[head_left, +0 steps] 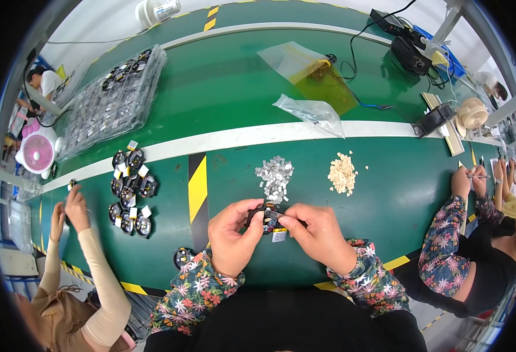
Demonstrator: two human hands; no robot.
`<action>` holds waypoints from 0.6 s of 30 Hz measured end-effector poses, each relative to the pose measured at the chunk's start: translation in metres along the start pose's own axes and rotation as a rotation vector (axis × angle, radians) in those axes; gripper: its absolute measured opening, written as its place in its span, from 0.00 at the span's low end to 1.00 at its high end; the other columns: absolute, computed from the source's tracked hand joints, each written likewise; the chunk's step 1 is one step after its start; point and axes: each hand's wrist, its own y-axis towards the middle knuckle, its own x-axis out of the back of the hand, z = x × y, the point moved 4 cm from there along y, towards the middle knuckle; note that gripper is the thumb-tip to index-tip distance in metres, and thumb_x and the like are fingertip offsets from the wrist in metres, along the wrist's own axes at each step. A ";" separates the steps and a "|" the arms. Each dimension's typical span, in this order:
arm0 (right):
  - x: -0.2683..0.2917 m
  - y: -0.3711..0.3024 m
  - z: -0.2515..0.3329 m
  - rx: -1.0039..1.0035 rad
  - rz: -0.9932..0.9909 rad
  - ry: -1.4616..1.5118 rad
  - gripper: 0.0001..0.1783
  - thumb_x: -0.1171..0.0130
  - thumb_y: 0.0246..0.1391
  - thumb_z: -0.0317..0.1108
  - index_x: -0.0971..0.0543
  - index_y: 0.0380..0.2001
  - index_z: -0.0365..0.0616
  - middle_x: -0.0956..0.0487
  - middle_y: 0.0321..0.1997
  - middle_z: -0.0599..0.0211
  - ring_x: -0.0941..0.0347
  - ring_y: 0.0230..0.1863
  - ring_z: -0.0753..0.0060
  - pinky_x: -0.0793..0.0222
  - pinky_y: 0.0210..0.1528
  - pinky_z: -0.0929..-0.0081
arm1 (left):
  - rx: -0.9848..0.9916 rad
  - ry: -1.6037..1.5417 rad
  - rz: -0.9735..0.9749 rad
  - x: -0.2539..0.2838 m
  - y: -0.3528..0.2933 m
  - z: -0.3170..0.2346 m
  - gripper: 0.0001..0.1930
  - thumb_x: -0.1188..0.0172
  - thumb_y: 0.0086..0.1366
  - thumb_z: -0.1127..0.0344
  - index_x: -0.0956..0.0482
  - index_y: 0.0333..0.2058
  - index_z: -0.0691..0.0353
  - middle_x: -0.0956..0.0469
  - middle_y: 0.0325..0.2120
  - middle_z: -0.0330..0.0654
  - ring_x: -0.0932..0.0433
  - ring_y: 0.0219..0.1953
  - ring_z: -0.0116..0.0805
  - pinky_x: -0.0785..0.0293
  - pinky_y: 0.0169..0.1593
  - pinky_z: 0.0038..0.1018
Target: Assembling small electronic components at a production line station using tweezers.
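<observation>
At the left end of the green work surface (pixel 387 193), a co-worker's hands (pixel 77 210) are raised close together over the edge; whether they hold anything, I cannot tell. A pink-and-white fan (pixel 37 152) stands by the far left corner, with a clear tray (pixel 159 73) of small parts slanting to its right, beyond the white strip (pixel 234 139) that runs along the surface's far edge. Nearer, a cluster of black round units (pixel 148 186) with white blocks among them lies on the left part of the surface. One more black unit (pixel 183 257) sits apart near the front edge, beside the left sleeve.

The left hand (pixel 236 237) grasps the black device (pixel 268 218), thumb and fingers pinching its left side. This device is held up over the middle of the surface, toward the front edge, with a yellow-and-white block (pixel 279 235) at its lower side. Just behind it lies a pile of small grey pieces (pixel 275 175). The right hand (pixel 318 236) is closed on the device's right side, thumb against forefinger. Farther right is a pile of pale chips (pixel 342 175), well back from the front edge. At the right end, another co-worker's hands (pixel 468 182) hold a thin tool (pixel 479 176) above the surface.
</observation>
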 end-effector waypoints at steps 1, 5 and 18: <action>0.000 0.000 0.000 -0.003 -0.002 0.000 0.08 0.44 0.53 0.31 0.24 0.24 0.37 0.28 0.14 0.66 0.33 0.15 0.81 0.40 0.17 0.81 | -0.014 0.012 -0.015 0.000 -0.001 0.000 0.10 0.44 0.56 0.81 0.25 0.39 0.71 0.23 0.31 0.40 0.24 0.32 0.22 0.27 0.35 0.17; -0.002 -0.001 0.001 -0.014 0.001 0.015 0.08 0.43 0.53 0.31 0.24 0.24 0.37 0.28 0.14 0.66 0.33 0.15 0.81 0.40 0.17 0.81 | -0.056 0.029 -0.047 0.000 -0.004 0.001 0.10 0.43 0.55 0.81 0.25 0.37 0.71 0.24 0.30 0.40 0.24 0.31 0.23 0.27 0.33 0.18; -0.006 0.001 0.010 0.059 -0.076 -0.046 0.07 0.43 0.52 0.30 0.24 0.24 0.37 0.31 0.15 0.60 0.39 0.13 0.73 0.44 0.16 0.76 | -0.185 0.199 -0.099 0.004 -0.004 0.006 0.09 0.44 0.55 0.80 0.24 0.37 0.69 0.24 0.26 0.40 0.25 0.27 0.21 0.28 0.29 0.17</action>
